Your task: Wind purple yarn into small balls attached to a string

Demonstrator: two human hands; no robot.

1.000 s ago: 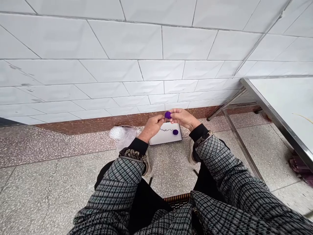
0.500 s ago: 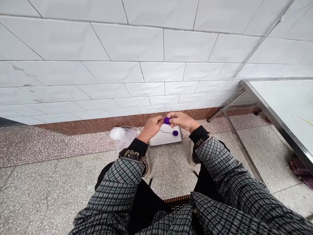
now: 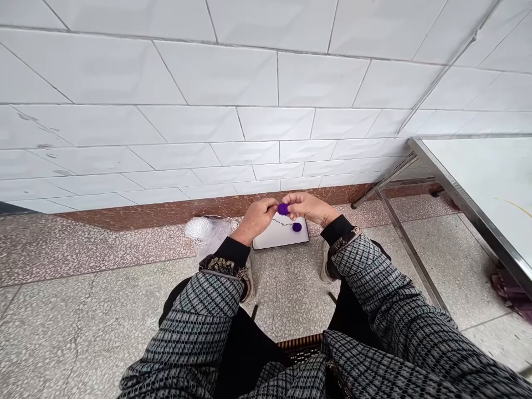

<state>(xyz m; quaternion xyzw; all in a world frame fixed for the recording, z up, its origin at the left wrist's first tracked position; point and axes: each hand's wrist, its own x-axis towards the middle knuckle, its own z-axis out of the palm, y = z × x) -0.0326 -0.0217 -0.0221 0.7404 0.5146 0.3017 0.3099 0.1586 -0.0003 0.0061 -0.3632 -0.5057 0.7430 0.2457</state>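
Note:
Between my hands, above a shallow white box, is a small purple woolly piece. The thumb and fingers of my right hand are closed on its right side. My left hand is pinched at its left edge; any small tool in the fingertips is too small to make out. A purple ball of yarn lies in the right part of the box. From it a thin dark strand runs left across the white surface toward my left hand.
Left of the box is white yarn in a clear plastic bag. The tiled wall rises just beyond. A metal-framed table stands to the right, with dark reddish cloth beneath. My shoes flank the box.
The purple piece and both hands have dipped very slightly in the view. The strand lies a little differently across the box. Both hands keep their pinch.

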